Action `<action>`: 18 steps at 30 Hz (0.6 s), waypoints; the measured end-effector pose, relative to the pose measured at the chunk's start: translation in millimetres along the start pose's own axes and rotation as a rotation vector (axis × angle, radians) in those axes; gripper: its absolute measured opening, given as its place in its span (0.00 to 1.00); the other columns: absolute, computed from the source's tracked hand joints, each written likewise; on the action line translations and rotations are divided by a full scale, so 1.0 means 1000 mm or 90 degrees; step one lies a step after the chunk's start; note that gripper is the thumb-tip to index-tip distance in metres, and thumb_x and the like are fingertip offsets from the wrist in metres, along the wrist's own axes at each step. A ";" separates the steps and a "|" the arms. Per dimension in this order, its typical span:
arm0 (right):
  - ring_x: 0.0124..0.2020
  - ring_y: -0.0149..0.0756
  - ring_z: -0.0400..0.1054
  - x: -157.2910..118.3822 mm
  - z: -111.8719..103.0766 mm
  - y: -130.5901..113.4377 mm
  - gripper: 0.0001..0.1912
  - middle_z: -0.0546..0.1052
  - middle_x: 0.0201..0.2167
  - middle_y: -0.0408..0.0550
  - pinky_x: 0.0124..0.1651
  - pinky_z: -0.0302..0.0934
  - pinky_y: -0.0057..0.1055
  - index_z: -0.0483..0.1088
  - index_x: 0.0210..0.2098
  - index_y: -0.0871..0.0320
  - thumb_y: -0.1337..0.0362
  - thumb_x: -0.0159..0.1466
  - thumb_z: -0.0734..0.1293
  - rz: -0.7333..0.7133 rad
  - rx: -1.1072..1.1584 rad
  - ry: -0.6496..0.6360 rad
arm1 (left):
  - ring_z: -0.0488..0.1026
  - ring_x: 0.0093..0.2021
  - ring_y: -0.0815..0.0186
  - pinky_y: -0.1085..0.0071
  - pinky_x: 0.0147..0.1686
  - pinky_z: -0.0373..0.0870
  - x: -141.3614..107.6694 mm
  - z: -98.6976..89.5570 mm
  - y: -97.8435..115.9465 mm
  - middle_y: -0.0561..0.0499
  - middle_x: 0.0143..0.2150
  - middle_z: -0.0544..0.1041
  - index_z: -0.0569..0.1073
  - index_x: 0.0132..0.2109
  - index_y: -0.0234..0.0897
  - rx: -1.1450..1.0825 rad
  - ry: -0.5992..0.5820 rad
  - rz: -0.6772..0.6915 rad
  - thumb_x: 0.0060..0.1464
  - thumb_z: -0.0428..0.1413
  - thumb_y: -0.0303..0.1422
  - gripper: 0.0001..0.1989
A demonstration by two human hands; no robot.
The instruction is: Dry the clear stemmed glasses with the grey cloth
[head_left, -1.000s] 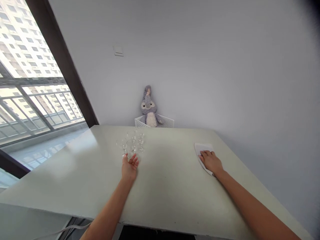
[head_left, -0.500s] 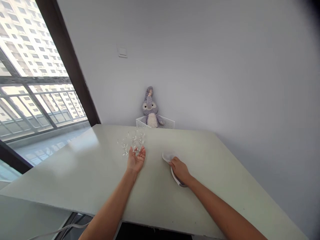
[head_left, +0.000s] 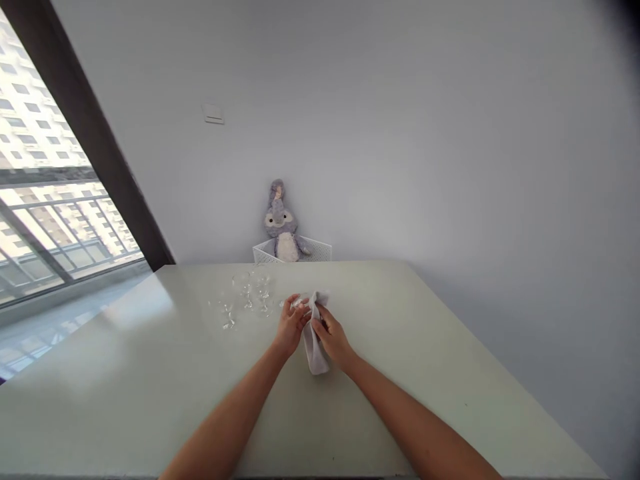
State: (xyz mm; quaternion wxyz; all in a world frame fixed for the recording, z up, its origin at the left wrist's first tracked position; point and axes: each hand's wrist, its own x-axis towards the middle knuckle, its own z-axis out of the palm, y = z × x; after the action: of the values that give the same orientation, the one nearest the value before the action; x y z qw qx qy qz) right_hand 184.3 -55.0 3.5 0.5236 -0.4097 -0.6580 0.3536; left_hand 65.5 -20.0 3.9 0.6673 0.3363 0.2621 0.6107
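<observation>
My left hand (head_left: 293, 327) has its fingers curled round a clear glass (head_left: 301, 301), tilted on its side above the table. In my right hand (head_left: 333, 335) is a white cloth (head_left: 315, 353), pressed against the right end of that glass and hanging down between my hands. The cloth hides part of the glass. Several more clear stemmed glasses stand to the left of my hands, among them one glass (head_left: 229, 315) at the far left and another (head_left: 263, 292) closer to my left hand.
The pale table (head_left: 200, 400) reaches back to a grey wall. Behind its far edge a grey plush toy (head_left: 287, 230) sits in a white perforated basket (head_left: 320, 250). At the left is a window with a dark frame (head_left: 95, 127).
My left hand has taken hold of a glass and moved right. My right hand has brought the cloth left to the glass. The view has shifted to the right.
</observation>
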 end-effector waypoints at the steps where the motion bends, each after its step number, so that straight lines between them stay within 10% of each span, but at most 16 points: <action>1: 0.50 0.38 0.60 -0.001 0.000 0.007 0.23 0.66 0.50 0.47 0.51 0.54 0.34 0.56 0.54 0.55 0.57 0.60 0.56 0.009 -0.004 -0.030 | 0.71 0.33 0.71 0.72 0.36 0.67 0.000 -0.003 -0.002 0.50 0.38 0.72 0.64 0.42 0.41 0.016 0.000 0.001 0.42 0.60 0.32 0.19; 8: 0.40 0.38 0.64 -0.003 -0.004 0.027 0.15 0.71 0.38 0.45 0.44 0.57 0.34 0.68 0.40 0.57 0.62 0.53 0.64 0.051 -0.038 -0.120 | 0.69 0.30 0.70 0.77 0.32 0.65 -0.005 -0.019 -0.004 0.52 0.30 0.72 0.68 0.44 0.38 0.203 -0.082 -0.036 0.39 0.61 0.29 0.21; 14: 0.26 0.35 0.65 -0.003 -0.010 0.018 0.19 0.71 0.24 0.46 0.31 0.59 0.32 0.67 0.38 0.61 0.52 0.56 0.60 0.267 0.291 -0.056 | 0.69 0.39 0.66 0.74 0.39 0.65 -0.010 -0.014 0.012 0.47 0.39 0.72 0.67 0.50 0.38 0.240 -0.172 -0.073 0.39 0.61 0.27 0.27; 18: 0.26 0.33 0.64 -0.007 -0.010 0.011 0.20 0.72 0.28 0.47 0.32 0.58 0.30 0.67 0.40 0.61 0.53 0.55 0.61 0.232 0.307 -0.063 | 0.69 0.35 0.68 0.73 0.38 0.66 -0.008 -0.020 0.014 0.49 0.36 0.72 0.67 0.50 0.37 0.281 -0.190 -0.063 0.39 0.61 0.31 0.27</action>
State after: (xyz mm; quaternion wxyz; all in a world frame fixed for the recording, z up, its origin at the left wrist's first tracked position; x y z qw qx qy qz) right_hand 196.5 -56.4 -7.5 0.5011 -0.3670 -0.4956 0.6071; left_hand 40.9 -24.6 1.5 0.6379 0.5468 0.3037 0.4492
